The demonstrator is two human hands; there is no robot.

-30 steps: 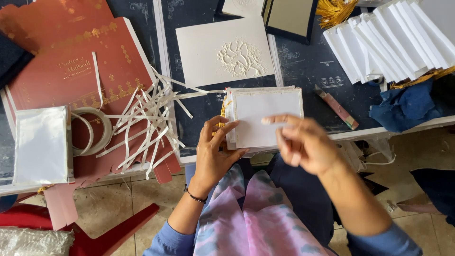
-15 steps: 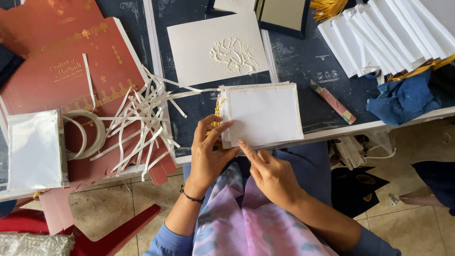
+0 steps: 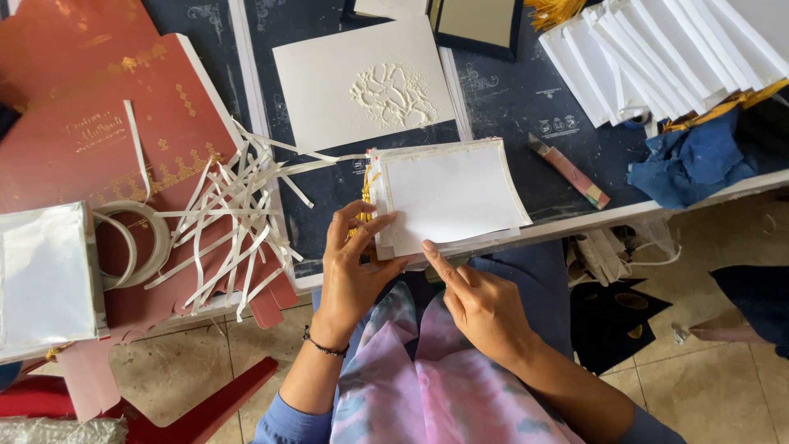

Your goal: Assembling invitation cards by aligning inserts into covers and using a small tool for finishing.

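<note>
The stack of white cards [image 3: 448,197] lies at the near edge of the dark table [image 3: 329,193], its lower corner reaching just past that edge toward the lap. The left hand [image 3: 353,263] holds the stack's left side, thumb and fingers pinching the lower left corner where yellow tassel threads [image 3: 366,193] poke out. The right hand [image 3: 481,300] is loosely curled, its forefinger stretched out and touching the stack's bottom edge; it grips nothing.

Left of the grip, a heap of white paper strips [image 3: 222,226] crowds the table, touching a roll of tape [image 3: 136,242] and a silvery packet [image 3: 45,279] further out. Right of the grip the tabletop is barer, up to a slim pinkish cutter [image 3: 569,171] lying aslant and a crumpled blue cloth [image 3: 686,164]. Beyond the stack, away from the hands, lies a white embossed card [image 3: 362,82]; further right stands a fanned row of white envelopes [image 3: 657,49]. Far left lie maroon covers with gold print [image 3: 90,123].

Half a second ago the right hand lay lower against the lap with the finger nearer the left thumb; a second ago it hovered over the stack's near edge. The stack has stayed put.
</note>
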